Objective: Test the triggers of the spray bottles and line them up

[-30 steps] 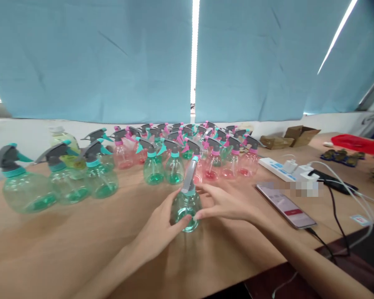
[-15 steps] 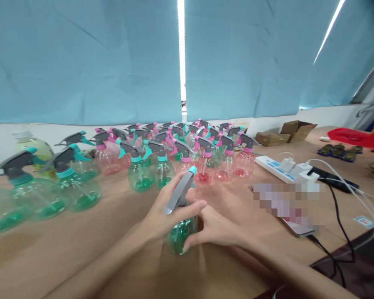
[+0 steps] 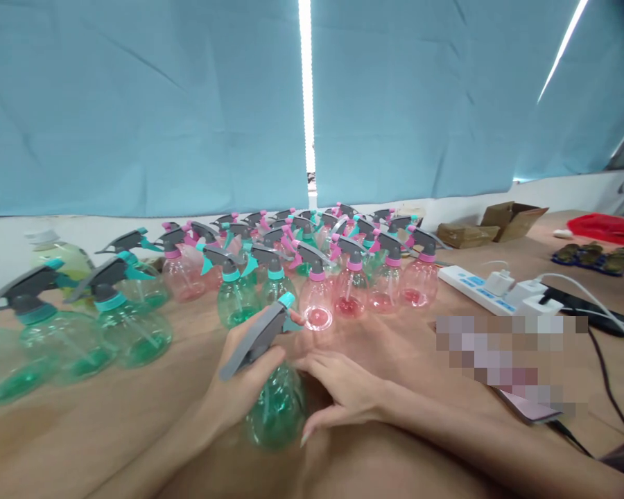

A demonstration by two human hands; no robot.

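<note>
A green-tinted clear spray bottle (image 3: 276, 412) with a grey trigger head and teal nozzle stands tilted at the front of the table. My left hand (image 3: 244, 371) is wrapped around its neck, just under the trigger head. To the bottle's right is my right hand (image 3: 343, 388), thumb and fingers spread apart; its fingertips are close to the bottle's side, and I cannot tell whether they touch it. Just beyond, a pink spray bottle (image 3: 317, 305) stands in the front row of other bottles.
Several green spray bottles (image 3: 135, 333) stand at the left, before a bottle of yellowish liquid (image 3: 57, 249). Pink and green ones crowd the back. On the right are a white power strip (image 3: 473, 287), a phone (image 3: 530, 409), cables and an open cardboard box (image 3: 514, 218).
My left hand and the green spray bottle have shifted left and nearer, and the bottle leans more. My right hand's fingers have come off the bottle's side and opened.
</note>
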